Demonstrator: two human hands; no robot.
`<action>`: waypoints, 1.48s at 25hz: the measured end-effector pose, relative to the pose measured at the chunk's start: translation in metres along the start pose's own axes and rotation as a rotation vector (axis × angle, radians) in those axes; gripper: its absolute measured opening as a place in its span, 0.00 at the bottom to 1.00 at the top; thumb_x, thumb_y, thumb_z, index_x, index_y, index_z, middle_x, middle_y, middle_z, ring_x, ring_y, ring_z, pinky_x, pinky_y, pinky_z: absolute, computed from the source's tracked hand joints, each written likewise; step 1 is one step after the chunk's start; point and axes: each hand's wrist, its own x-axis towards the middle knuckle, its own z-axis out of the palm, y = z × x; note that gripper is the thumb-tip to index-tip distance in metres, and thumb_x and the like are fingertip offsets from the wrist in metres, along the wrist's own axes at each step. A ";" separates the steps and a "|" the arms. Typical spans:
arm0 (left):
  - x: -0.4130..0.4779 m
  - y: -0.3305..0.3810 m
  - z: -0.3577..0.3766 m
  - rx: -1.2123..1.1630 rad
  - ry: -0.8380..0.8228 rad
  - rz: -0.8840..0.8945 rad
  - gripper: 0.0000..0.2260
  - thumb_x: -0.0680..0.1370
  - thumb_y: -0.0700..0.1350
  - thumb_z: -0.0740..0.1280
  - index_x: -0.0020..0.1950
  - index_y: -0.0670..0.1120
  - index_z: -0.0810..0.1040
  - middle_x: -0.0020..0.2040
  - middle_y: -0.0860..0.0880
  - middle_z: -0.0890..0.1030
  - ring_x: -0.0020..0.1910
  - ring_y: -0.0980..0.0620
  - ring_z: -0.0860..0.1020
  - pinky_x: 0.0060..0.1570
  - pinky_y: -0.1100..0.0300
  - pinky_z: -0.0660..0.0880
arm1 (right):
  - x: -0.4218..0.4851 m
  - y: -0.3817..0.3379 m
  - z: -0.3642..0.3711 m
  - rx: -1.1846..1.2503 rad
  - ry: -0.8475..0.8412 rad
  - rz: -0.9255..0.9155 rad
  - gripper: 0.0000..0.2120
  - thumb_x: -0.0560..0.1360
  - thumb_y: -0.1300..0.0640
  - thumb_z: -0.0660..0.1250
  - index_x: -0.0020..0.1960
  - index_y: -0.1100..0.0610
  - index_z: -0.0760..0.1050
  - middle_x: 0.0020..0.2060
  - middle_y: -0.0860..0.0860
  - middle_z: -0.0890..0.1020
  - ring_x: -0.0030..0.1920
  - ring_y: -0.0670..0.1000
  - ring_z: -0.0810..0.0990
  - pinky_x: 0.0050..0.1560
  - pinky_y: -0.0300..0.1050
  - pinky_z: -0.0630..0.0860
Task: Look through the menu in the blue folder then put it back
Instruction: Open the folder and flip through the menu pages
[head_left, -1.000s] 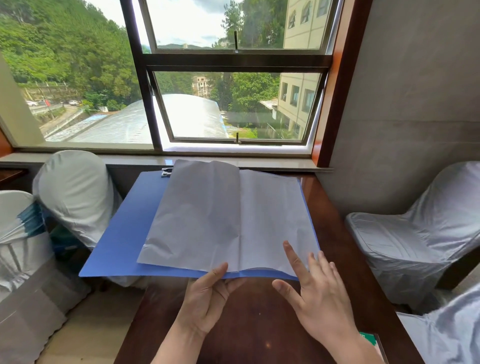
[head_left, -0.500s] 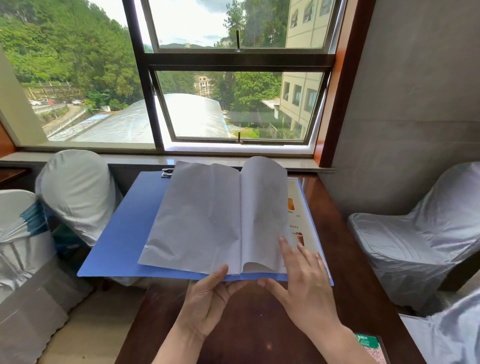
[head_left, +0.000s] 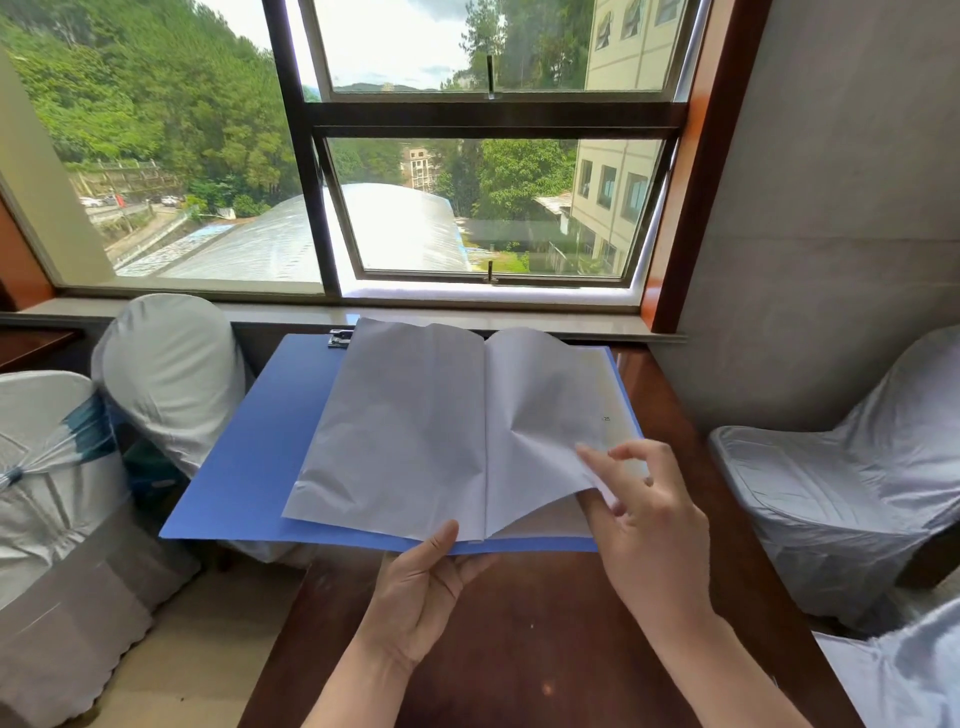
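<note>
The blue folder lies open, its left half hanging past the edge of the dark wooden table. White menu pages are spread across it. My left hand grips the folder's near edge at the spine, thumb on top. My right hand pinches the lower right corner of a curled page between thumb and fingers, lifting it off the pages beneath. A metal clip sits at the folder's top.
Two white-covered chairs stand left of the table, one with a teal sash. Another covered chair is at the right by the grey wall. A window sill runs behind the folder.
My right hand went from resting flat on the right page to lifting a sheet, then slid to its lower right corner. The sheet now curls lower. My left hand stayed put.
</note>
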 end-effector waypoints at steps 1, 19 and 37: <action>0.000 0.000 0.001 0.009 -0.015 -0.001 0.10 0.78 0.37 0.67 0.57 0.38 0.84 0.62 0.35 0.82 0.59 0.37 0.82 0.59 0.39 0.79 | 0.003 -0.002 -0.002 0.032 0.008 -0.007 0.22 0.69 0.62 0.79 0.61 0.47 0.82 0.57 0.54 0.81 0.36 0.52 0.85 0.29 0.44 0.79; -0.001 -0.002 0.001 0.050 -0.143 0.056 0.29 0.74 0.36 0.74 0.73 0.45 0.70 0.70 0.33 0.74 0.66 0.29 0.74 0.52 0.34 0.80 | 0.036 -0.056 0.026 0.650 -0.436 0.133 0.41 0.70 0.36 0.70 0.78 0.37 0.55 0.68 0.25 0.65 0.71 0.46 0.72 0.66 0.54 0.77; -0.004 -0.006 0.008 0.035 -0.163 0.101 0.29 0.76 0.32 0.68 0.74 0.51 0.70 0.68 0.39 0.79 0.61 0.39 0.81 0.49 0.44 0.82 | 0.015 -0.076 0.055 0.429 -0.683 -0.074 0.27 0.82 0.42 0.59 0.79 0.45 0.59 0.75 0.44 0.71 0.75 0.45 0.67 0.75 0.49 0.66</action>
